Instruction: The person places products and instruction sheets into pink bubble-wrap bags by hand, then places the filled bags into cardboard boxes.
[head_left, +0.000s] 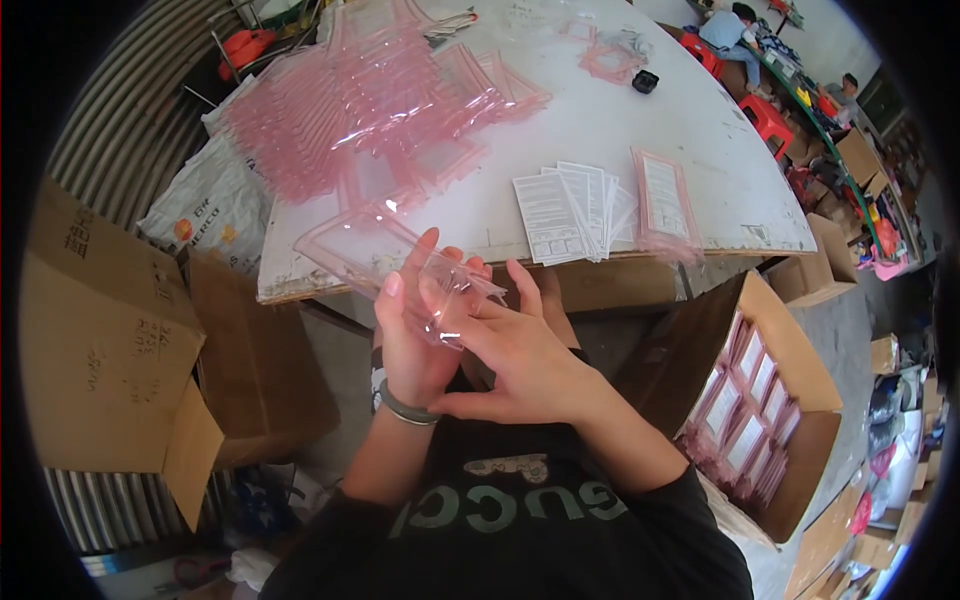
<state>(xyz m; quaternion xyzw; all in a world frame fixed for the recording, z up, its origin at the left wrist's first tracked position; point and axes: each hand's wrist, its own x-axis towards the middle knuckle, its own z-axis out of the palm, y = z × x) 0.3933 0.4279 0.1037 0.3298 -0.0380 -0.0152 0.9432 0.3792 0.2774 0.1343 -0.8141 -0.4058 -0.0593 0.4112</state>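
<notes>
A clear pink-edged plastic pouch (pixel 365 245) is held in front of my body, just off the table's near edge. My left hand (pixel 412 335) grips its near end from the left side, thumb up against the film. My right hand (pixel 530 355) reaches across with its fingers pressed on the same crumpled end. Part of that end is hidden behind my fingers. Right of my hands, printed paper cards (pixel 572 212) lie fanned at the table edge. Beside them rests a stack of pink pouches (pixel 663 205) with a printed card showing in the top one.
Overlapping pink pouches (pixel 330 120) form a large heap on the white table (pixel 720 130). A small black object (pixel 645 82) lies farther back. Filled pouches sit in an open carton (pixel 815 375) at my right. Cardboard boxes (pixel 110 330) stand at my left. Two people are in the background.
</notes>
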